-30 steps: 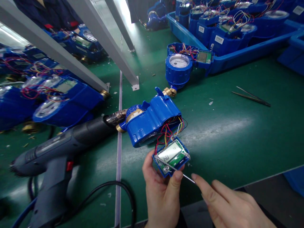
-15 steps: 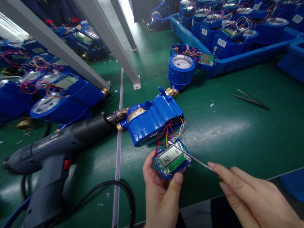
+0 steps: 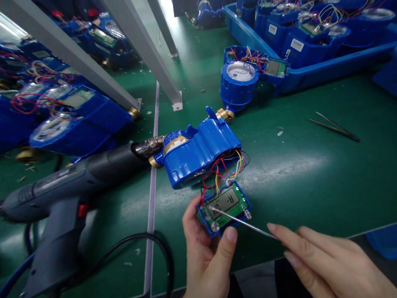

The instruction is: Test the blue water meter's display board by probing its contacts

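My left hand (image 3: pixel 207 252) grips a small LCD display board (image 3: pixel 234 211) in a blue frame, thumb on its near edge. Red, yellow, white and black wires run from the board to a blue water meter (image 3: pixel 198 153) lying tipped over on the bench. Pinched in my right hand (image 3: pixel 322 256) is a thin metal rod (image 3: pixel 245 223). Its tip is over the left part of the screen; whether it touches cannot be made out. The rod's other end is hidden by the fingers.
A heat gun (image 3: pixel 102 174) lies at left, its nozzle against the meter. Another meter (image 3: pixel 238 82) stands behind, beside a blue tray (image 3: pixel 325 72) of several meters. Tweezers (image 3: pixel 336 130) lie at right. Grey posts (image 3: pixel 149 54) and more meters (image 3: pixel 77 116) are at left.
The rod's tip has moved from the screen's upper edge to its left part. My right hand has shifted slightly left and down; the left hand still holds the board.
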